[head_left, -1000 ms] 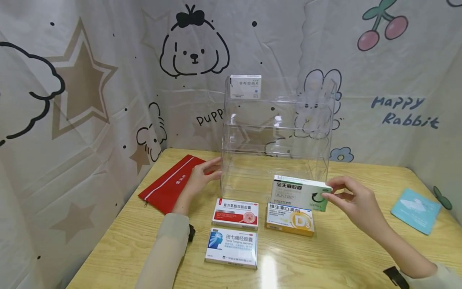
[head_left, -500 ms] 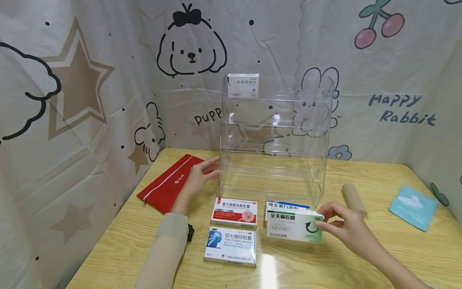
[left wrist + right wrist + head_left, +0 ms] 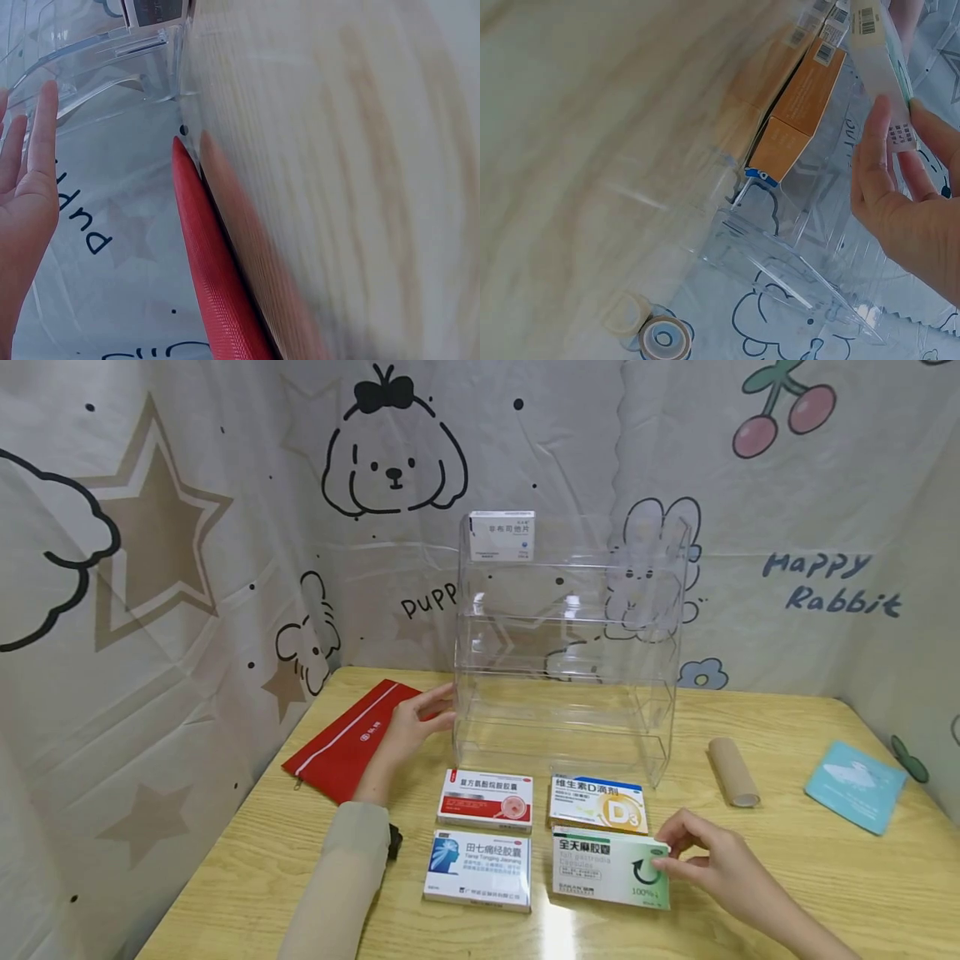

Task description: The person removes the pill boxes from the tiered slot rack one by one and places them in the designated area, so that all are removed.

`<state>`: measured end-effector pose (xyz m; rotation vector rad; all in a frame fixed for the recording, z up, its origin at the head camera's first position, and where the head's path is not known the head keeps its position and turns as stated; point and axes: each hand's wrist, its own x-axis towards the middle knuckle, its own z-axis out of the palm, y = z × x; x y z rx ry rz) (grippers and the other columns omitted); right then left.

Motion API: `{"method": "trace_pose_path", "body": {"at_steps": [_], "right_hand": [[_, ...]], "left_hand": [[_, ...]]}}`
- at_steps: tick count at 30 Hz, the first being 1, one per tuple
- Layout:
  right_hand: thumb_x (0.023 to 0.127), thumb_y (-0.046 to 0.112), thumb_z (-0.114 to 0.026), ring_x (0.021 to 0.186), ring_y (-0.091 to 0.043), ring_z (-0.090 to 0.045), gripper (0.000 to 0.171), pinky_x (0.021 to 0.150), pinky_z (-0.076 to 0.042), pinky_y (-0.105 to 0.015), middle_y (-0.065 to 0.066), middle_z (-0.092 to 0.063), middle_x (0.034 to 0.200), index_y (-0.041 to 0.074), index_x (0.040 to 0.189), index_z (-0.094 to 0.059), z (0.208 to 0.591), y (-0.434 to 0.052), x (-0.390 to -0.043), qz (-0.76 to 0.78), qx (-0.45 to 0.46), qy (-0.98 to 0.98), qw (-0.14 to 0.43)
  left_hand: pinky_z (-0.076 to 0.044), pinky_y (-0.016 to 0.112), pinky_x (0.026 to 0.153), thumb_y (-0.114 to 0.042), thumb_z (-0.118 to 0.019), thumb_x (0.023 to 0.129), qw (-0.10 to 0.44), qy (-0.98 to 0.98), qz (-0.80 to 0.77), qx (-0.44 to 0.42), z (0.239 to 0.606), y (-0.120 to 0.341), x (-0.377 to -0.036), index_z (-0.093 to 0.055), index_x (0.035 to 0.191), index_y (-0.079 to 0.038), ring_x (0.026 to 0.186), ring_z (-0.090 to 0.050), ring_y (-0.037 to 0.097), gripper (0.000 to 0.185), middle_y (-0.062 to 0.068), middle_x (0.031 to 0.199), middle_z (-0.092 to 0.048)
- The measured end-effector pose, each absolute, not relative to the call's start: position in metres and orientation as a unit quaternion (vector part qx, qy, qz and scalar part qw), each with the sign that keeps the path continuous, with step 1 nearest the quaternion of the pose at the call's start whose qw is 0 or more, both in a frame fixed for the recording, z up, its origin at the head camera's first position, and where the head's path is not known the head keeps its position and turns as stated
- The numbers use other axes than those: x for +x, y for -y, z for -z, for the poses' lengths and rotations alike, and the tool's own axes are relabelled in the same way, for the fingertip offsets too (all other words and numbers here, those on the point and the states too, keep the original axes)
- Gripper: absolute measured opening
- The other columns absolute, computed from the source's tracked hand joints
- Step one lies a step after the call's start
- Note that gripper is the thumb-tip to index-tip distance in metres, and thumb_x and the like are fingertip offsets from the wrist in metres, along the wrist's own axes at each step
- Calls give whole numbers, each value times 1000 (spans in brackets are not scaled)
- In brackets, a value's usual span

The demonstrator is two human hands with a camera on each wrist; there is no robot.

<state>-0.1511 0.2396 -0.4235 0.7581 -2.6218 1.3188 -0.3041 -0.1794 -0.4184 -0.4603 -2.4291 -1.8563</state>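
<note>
My right hand (image 3: 693,856) pinches the right end of a white and green medicine box (image 3: 609,877) that lies on the wooden table (image 3: 825,877), just in front of an orange vitamin D3 box (image 3: 597,803). The right wrist view shows the fingers (image 3: 889,161) curled round that box (image 3: 881,64). My left hand (image 3: 420,722) rests with straight fingers against the left wall of a clear acrylic tiered shelf (image 3: 570,643); the left wrist view shows the same flat hand (image 3: 30,187). A red and white box (image 3: 486,799) and a blue and white box (image 3: 478,869) lie left of it.
A white box (image 3: 501,536) stands on the shelf's top tier. A red zip pouch (image 3: 348,741) lies at the left, a cardboard tube (image 3: 732,771) and a light blue packet (image 3: 855,786) at the right. Printed cloth walls close in the table.
My right hand has brought the white and green box down from in front of the shelf to the table, in front of the orange box. The left hand has stayed put.
</note>
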Motion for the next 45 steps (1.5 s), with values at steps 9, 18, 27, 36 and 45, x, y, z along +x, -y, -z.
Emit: {"method": "trace_pose_path", "body": {"at_steps": [9, 18, 27, 36, 45], "right_hand": [[85, 8, -74, 77, 7, -56, 18, 57, -54, -18, 5, -63, 83, 11, 94, -59, 432, -244, -155, -418, 270, 868, 1], [83, 10, -75, 76, 8, -54, 19, 59, -48, -17, 7, -64, 81, 15, 94, -61, 439, -243, -159, -391, 288, 874, 12], [85, 16, -74, 70, 11, -52, 14, 57, -47, -16, 12, -66, 77, 15, 92, -62, 442, -240, -161, -339, 282, 898, -5], [84, 17, -74, 68, 10, -48, 13, 56, -47, -16, 13, -62, 75, 14, 90, -64, 444, -239, -163, -307, 282, 909, -2], [83, 18, -75, 67, 11, -46, 12, 55, -46, -16, 14, -59, 73, 11, 88, -67, 448, -238, -165, -301, 283, 911, -12]], "left_hand": [[-56, 37, 96, -6, -64, 93, 24, 781, 605, -153, 417, 180, -303, -46, 146, -7, 129, -54, 40, 56, 25, 141, -54], [-56, 38, 97, -8, -65, 93, 22, 782, 604, -150, 416, 179, -303, -46, 146, -7, 129, -54, 40, 56, 23, 141, -54], [-56, 38, 96, -6, -65, 93, 23, 780, 606, -152, 416, 179, -303, -47, 145, -8, 127, -56, 38, 55, 25, 140, -54], [-57, 35, 95, -10, -66, 93, 27, 783, 603, -153, 418, 181, -305, -47, 146, -9, 127, -57, 36, 56, 23, 140, -56], [-56, 38, 96, -8, -65, 93, 24, 782, 603, -156, 418, 181, -305, -45, 146, -6, 128, -55, 41, 57, 25, 140, -54]]}}
